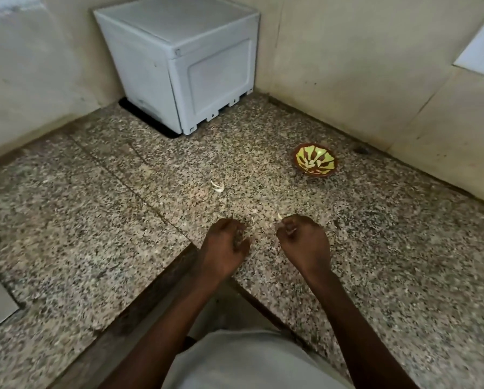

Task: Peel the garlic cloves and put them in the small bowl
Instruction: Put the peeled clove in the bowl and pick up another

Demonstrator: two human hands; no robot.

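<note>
Surface: speckled granite surface (95, 220) carries everything we work with and runs out ahead of both our hands to the walls.
Box: white plastic box (184, 60) stands in the corner, well ahead of our left hand and apart from the work.
Left hand: our left hand (225, 248) hovers low over the surface with fingers curled; something small may sit at the fingertips, but it blends with the speckle and we cannot tell if it holds anything.
Right hand: our right hand (303, 242) is curled, fingertips pinching a pale bit that looks like a garlic clove (287, 230) or its skin; which of the two we cannot tell.
Small bowl: small bowl (315, 163), brown with a green pattern, sits well ahead of our right hand and slightly to its outer side; we see no cloves in it.
Loose clove: pale loose clove (217, 186) lies on the surface ahead of our left hand, between the hands and the box.
Skin scrap: tiny skin scrap (279, 216) lies just ahead of our right fingertips.
Risk: peel and cloves are pale and small against the speckled stone, so we could lose a dropped piece or carry skin into the bowl; a slippery peeled clove could also squirt from the pinch on the way across.
</note>
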